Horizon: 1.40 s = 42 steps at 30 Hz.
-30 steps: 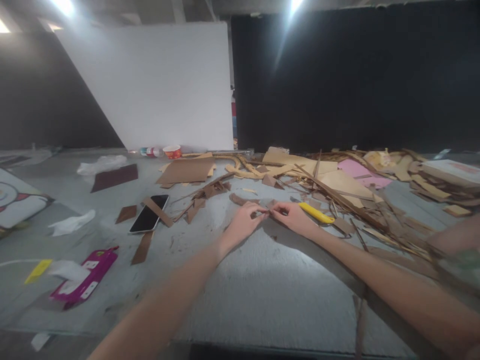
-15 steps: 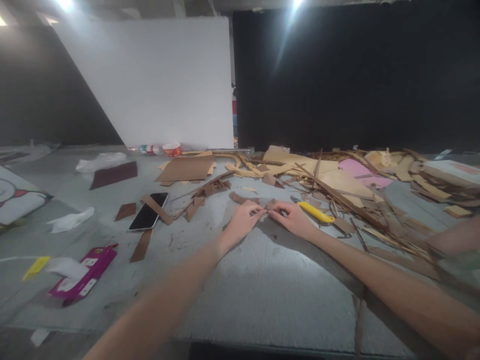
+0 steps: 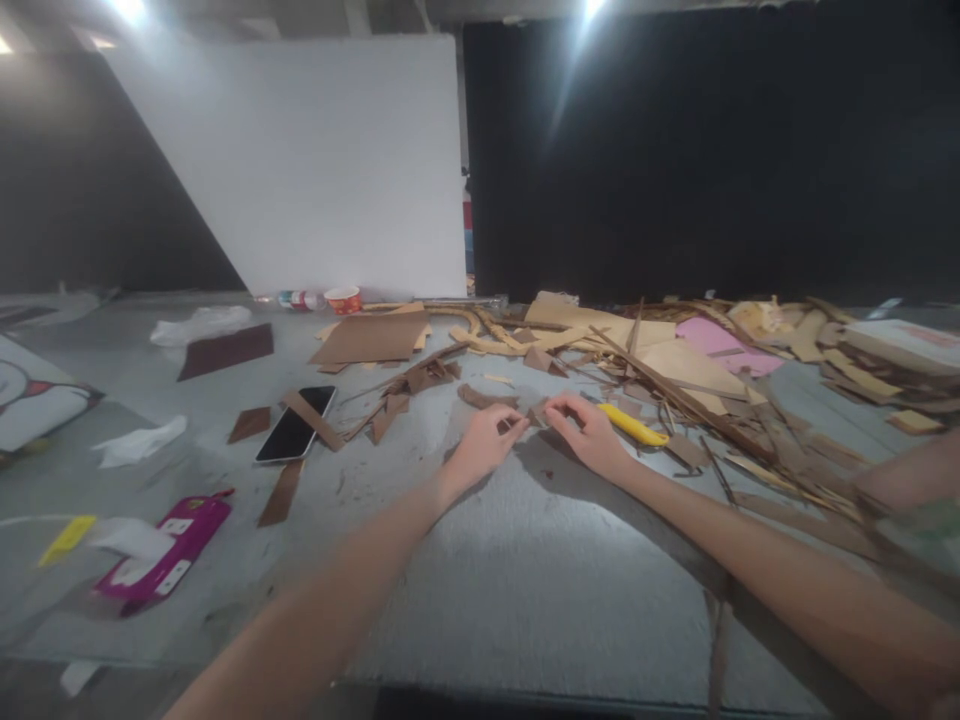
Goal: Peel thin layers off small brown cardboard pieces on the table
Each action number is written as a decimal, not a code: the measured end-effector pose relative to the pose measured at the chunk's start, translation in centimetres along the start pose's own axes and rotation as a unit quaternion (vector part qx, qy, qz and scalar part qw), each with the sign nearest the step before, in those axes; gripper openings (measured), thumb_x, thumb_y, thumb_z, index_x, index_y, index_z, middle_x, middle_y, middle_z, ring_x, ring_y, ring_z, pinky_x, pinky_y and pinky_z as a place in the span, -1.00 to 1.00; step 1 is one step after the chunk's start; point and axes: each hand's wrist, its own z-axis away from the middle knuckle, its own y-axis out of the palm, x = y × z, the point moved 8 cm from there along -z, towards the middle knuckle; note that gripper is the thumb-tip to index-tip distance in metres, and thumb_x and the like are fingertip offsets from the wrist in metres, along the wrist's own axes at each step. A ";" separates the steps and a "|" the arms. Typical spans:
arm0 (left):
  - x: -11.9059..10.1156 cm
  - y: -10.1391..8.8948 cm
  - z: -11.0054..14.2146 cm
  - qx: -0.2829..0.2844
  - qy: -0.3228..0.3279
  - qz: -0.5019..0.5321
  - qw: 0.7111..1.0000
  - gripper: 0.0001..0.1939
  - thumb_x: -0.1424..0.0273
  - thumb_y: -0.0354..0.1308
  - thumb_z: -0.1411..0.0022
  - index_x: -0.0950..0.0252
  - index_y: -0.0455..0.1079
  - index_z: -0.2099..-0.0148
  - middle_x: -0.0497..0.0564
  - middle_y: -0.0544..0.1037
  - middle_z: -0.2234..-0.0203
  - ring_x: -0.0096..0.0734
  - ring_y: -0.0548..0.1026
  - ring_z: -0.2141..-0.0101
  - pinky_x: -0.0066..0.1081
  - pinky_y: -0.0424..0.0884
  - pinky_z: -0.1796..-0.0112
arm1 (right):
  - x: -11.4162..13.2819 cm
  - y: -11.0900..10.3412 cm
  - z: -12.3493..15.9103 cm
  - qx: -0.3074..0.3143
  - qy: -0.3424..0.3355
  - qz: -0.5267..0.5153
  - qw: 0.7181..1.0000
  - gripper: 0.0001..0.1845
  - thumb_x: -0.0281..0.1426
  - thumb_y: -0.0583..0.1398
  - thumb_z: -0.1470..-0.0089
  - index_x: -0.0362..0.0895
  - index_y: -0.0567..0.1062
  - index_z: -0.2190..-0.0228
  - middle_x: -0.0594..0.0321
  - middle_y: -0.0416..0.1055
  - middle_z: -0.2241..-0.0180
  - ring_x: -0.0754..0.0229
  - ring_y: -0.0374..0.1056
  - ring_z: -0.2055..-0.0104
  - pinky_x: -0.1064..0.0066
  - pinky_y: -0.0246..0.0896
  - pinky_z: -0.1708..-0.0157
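My left hand (image 3: 489, 440) rests low over the grey table with thumb and forefinger pinched together. Whatever is between those fingertips is too small to make out. Just to its right, my right hand (image 3: 592, 432) is curved, its thumb and forefinger slightly apart and holding nothing I can see. A small brown leather-like scrap (image 3: 537, 413) shows in the gap between the hands. Behind my left hand lies a curved brown strip (image 3: 486, 398). A yellow-handled cutter (image 3: 634, 425) is beside my right hand.
Brown scraps and strips (image 3: 697, 405) pile up on the right, near another person's arm (image 3: 911, 470). Brown sheets (image 3: 371, 336) lie at the back. Leftward are a phone (image 3: 296, 430) under a brown strip and a magenta power strip (image 3: 169, 555). The table edge (image 3: 450, 688) is near me.
My hands were together at the fingertips over a tiny brown piece. Now the right hand has drawn away to the right and its fingers have loosened. The left hand has barely moved.
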 end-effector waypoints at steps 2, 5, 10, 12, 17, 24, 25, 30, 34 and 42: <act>0.0 0.1 0.0 0.006 0.001 -0.010 1.000 -0.56 0.01 0.19 -0.49 0.26 0.64 0.20 0.09 0.72 0.28 -0.23 0.62 0.26 -0.30 0.48 0.13 | 0.3 0.0 0.1 0.009 -0.010 -0.002 1.000 -0.63 -0.09 0.13 -0.47 -0.06 0.57 0.25 0.15 0.56 0.29 0.06 0.44 0.23 0.26 0.36 0.20; -0.4 0.2 0.1 0.008 0.015 -0.012 1.000 -0.56 0.02 0.18 -0.51 0.25 0.66 0.19 0.09 0.71 0.28 -0.24 0.62 0.25 -0.30 0.48 0.12 | 0.7 0.5 0.1 0.035 -0.026 -0.004 0.999 -0.64 -0.12 0.13 -0.49 -0.06 0.56 0.25 0.16 0.54 0.30 0.07 0.44 0.23 0.26 0.37 0.18; -0.6 0.2 0.1 0.010 0.021 -0.027 0.999 -0.54 0.00 0.17 -0.51 0.24 0.65 0.22 0.09 0.70 0.30 -0.23 0.60 0.24 -0.30 0.47 0.11 | 0.7 0.8 0.1 0.040 -0.035 0.010 0.999 -0.64 -0.14 0.10 -0.51 -0.06 0.55 0.25 0.15 0.54 0.30 0.08 0.45 0.24 0.28 0.38 0.18; -0.7 0.3 0.1 0.015 0.023 -0.032 0.999 -0.55 0.01 0.17 -0.52 0.24 0.65 0.22 0.09 0.70 0.30 -0.24 0.60 0.25 -0.30 0.47 0.12 | 0.6 0.8 0.0 0.036 -0.033 0.008 0.999 -0.64 -0.14 0.10 -0.51 -0.06 0.55 0.25 0.16 0.54 0.30 0.08 0.45 0.24 0.29 0.37 0.17; -0.9 0.3 0.1 0.022 0.032 -0.039 0.998 -0.58 0.06 0.17 -0.52 0.24 0.65 0.22 0.08 0.69 0.32 -0.24 0.59 0.24 -0.30 0.45 0.13 | 0.2 1.0 0.1 0.049 -0.019 -0.011 0.999 -0.67 -0.14 0.13 -0.50 -0.06 0.56 0.21 0.15 0.57 0.25 0.07 0.47 0.19 0.29 0.37 0.12; -0.1 0.4 0.1 0.037 -0.012 -0.011 0.999 -0.59 0.05 0.20 -0.50 0.24 0.67 0.20 0.09 0.73 0.30 -0.22 0.62 0.26 -0.28 0.50 0.14 | -0.4 1.1 -0.1 0.093 0.029 -0.063 0.993 -0.61 -0.09 0.16 -0.47 -0.08 0.62 0.24 0.19 0.62 0.25 0.09 0.50 0.20 0.30 0.40 0.14; 0.0 0.4 0.1 0.036 -0.015 -0.004 0.999 -0.59 0.05 0.21 -0.49 0.25 0.67 0.21 0.09 0.74 0.30 -0.21 0.63 0.26 -0.28 0.50 0.14 | -0.4 1.1 -0.1 0.098 0.034 -0.072 0.992 -0.61 -0.08 0.17 -0.46 -0.08 0.64 0.23 0.19 0.64 0.24 0.09 0.51 0.20 0.30 0.41 0.15; 1.7 0.0 -0.1 0.005 -0.058 0.050 0.997 -0.64 0.10 0.25 -0.44 0.27 0.69 0.19 0.10 0.75 0.31 -0.17 0.66 0.25 -0.29 0.53 0.18 | -0.4 1.1 -0.2 0.113 0.033 -0.078 0.990 -0.59 -0.06 0.17 -0.45 -0.05 0.71 0.17 0.16 0.68 0.18 0.03 0.55 0.17 0.25 0.45 0.14; 2.7 -0.1 -0.4 0.004 -0.091 0.076 0.993 -0.64 0.12 0.26 -0.42 0.28 0.71 0.21 0.10 0.75 0.33 -0.15 0.68 0.25 -0.30 0.54 0.20 | -0.1 1.3 0.0 0.124 0.012 -0.066 0.990 -0.59 -0.09 0.15 -0.47 -0.04 0.73 0.09 0.13 0.67 0.14 0.02 0.54 0.13 0.22 0.43 0.10; 3.6 -0.2 -0.7 0.000 -0.137 0.165 0.977 -0.52 -0.05 0.28 -0.38 0.28 0.72 0.21 0.13 0.76 0.29 -0.16 0.68 0.24 -0.25 0.54 0.13 | -0.1 1.6 0.0 0.132 -0.009 -0.062 0.989 -0.63 -0.15 0.16 -0.48 0.02 0.72 -0.05 0.14 0.62 0.16 0.06 0.50 0.15 0.23 0.43 0.09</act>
